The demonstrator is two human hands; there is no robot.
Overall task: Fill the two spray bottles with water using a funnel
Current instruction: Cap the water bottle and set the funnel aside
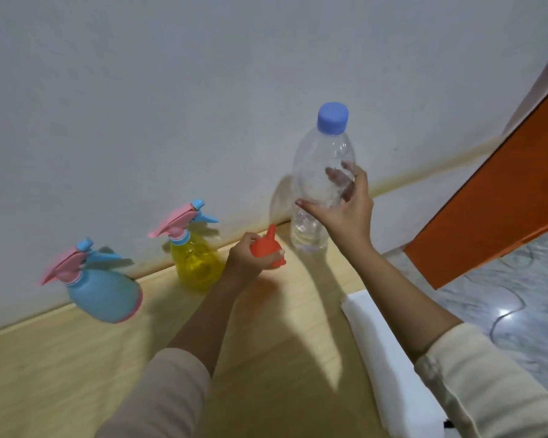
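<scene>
Fingers [337, 178] blurred behind water bottle [321, 172]

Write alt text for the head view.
A person's left hand grips a small orange plastic funnel while the right hand closes around a clear plastic water bottle with a blue cap, on a wooden table. Yellow and blue spray bottles stand capped at left.

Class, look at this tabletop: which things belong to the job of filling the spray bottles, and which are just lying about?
Belongs to the job:
- blue plastic spray bottle
- yellow see-through spray bottle
- orange plastic funnel, gripped in the left hand
- clear plastic water bottle with a blue cap, right hand around it

Just lying about:
- folded white cloth at the table edge
- orange panel on the right
</scene>
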